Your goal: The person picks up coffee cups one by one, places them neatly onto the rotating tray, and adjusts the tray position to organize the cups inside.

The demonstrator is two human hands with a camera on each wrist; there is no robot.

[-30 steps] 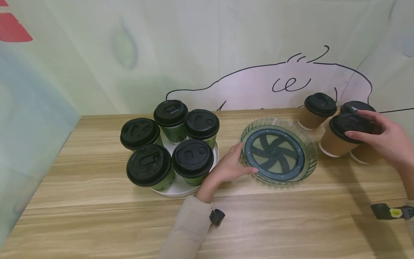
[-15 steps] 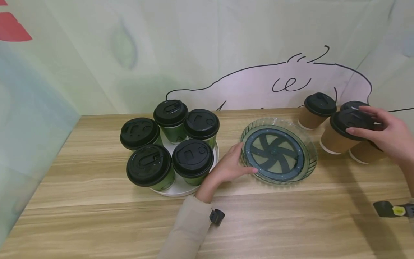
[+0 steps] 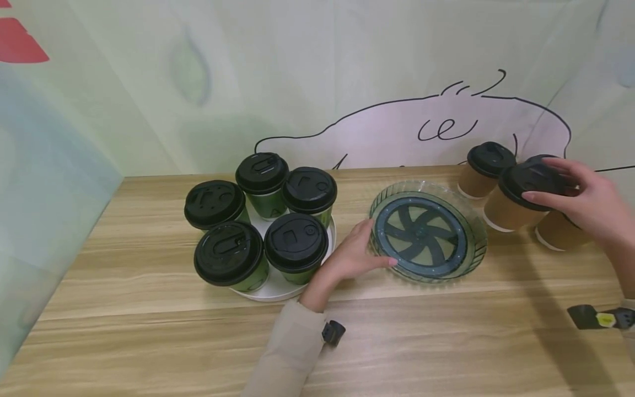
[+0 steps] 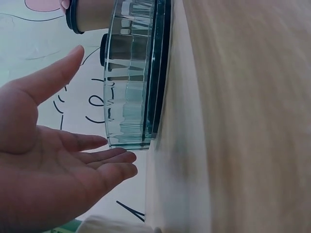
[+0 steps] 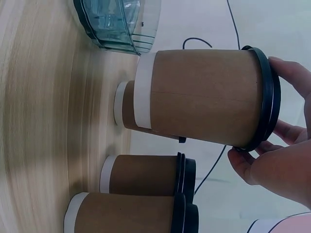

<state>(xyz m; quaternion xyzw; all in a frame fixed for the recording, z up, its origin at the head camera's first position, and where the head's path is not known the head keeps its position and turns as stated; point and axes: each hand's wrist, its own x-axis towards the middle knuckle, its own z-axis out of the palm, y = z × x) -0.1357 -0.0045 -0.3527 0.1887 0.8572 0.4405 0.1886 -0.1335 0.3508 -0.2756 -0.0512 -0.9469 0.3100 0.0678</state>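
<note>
Brown cup (image 3: 517,208) shifted left, right hand (image 3: 587,203) gripping; left hand (image 3: 353,255) relaxed between dish (image 3: 420,232) and green cups (image 3: 296,242).

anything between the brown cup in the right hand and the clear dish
Nothing visible stands between the held brown cup and the clear dish, though its raised rim may need clearing. The left hand is at the dish's opposite side, and another brown cup stands behind that path.

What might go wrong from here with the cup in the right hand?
The right hand grips the brown cup by its lid, which might pop off. Other brown cups stand close by and could get knocked. Moved toward the tray, its base may catch the raised rim.
</note>
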